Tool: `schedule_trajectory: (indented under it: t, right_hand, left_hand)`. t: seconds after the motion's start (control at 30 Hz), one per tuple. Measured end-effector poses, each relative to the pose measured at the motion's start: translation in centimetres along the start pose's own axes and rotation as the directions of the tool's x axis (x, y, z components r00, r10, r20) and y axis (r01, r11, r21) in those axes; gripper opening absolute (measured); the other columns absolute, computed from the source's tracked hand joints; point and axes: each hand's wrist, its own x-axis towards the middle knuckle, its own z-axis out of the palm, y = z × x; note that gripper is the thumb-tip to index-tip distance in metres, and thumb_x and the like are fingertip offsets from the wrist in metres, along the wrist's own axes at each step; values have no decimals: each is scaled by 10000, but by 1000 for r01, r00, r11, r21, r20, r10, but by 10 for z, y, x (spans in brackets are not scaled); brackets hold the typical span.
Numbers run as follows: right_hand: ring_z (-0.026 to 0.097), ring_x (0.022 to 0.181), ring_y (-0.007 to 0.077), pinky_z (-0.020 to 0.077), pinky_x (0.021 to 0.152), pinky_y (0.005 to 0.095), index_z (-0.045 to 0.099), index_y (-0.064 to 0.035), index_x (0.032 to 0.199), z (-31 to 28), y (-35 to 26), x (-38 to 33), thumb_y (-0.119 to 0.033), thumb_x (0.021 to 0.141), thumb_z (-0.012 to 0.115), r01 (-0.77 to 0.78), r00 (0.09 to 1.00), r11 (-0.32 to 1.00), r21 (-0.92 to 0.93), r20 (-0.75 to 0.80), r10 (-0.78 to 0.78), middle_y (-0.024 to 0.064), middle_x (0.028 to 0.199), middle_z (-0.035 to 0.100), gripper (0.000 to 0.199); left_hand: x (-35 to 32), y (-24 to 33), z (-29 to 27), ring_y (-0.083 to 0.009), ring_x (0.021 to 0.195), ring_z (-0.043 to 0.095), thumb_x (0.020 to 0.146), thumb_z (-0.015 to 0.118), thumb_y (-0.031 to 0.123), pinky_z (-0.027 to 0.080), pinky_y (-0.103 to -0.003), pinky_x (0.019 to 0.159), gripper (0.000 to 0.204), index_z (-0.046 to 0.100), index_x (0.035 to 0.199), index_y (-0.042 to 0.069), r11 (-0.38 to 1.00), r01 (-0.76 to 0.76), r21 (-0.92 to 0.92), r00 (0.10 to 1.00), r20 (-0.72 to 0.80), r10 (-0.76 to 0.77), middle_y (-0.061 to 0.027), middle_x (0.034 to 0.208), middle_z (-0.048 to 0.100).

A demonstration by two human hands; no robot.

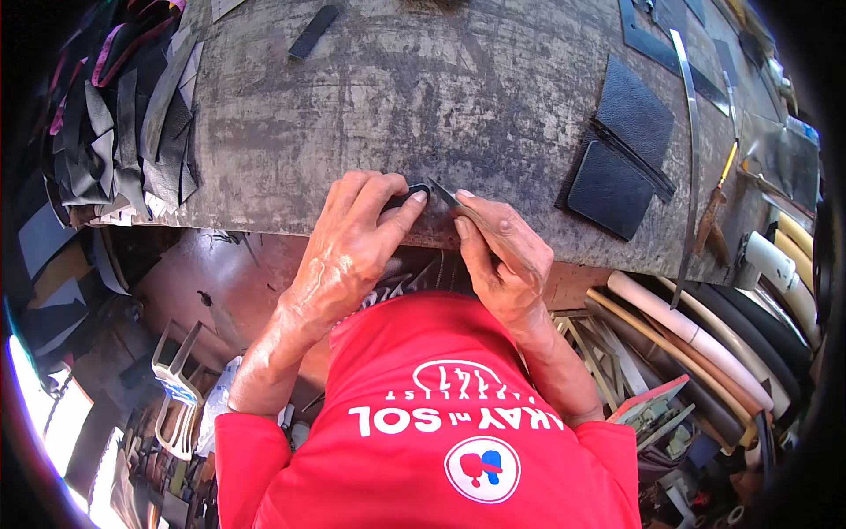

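Note:
Near the front edge of a worn grey worktable [352, 115], my left hand [344, 229] pinches a small black piece [418, 189] with a rounded end, perhaps leather. The fingers cover most of it. Close beside it, my right hand [507, 251] grips a dark knife [448, 197] whose pointed tip is directed toward the piece. Whether the tip touches the piece cannot be made out. Most of the knife's handle lies hidden in the palm. Farther right on the table lie black leather panels [636, 110], and a smaller black panel [611, 191] partly overlaps them.
Black leather scraps [128, 132] heap up at the left. A dark strip [313, 32] lies toward the back. On the right are a long metal ruler [690, 132] and a yellow-handled brush [728, 163]. Material rolls [692, 331] lean below the table's right side; a white chair [176, 388] stands lower left.

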Motion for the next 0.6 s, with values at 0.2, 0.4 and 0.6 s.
schedule_trajectory:
  t: [0.2,0.4,0.6]
  right_hand:
    - [741,875,315,592,764,380,704,46,1163,0,1,-2,91,838,756,49,999,998,-33,15,-49,160,1032,746,332]
    - [741,884,312,592,768,382,702,41,1165,-1,2,0,79,841,757,68,997,996,-57,49,-65,156,1036,747,331]
    - [734,857,320,583,747,382,705,27,1146,-5,-1,10,71,834,762,5,994,999,-48,110,0,155,988,740,320]
  left_hand:
    - [4,3,-2,-350,1084,588,745,686,-55,521,-433,924,496,715,1232,33,1000,3,6,1000,9,-3,-143,1157,608]
    - [3,3,-2,-345,1081,587,742,686,-50,518,-430,922,491,713,1227,23,1000,6,2,1000,10,-6,-140,1151,606]
    - [7,0,-3,-345,1083,585,722,700,-3,514,-440,922,493,715,1214,27,999,-32,11,999,41,32,-134,1157,611]
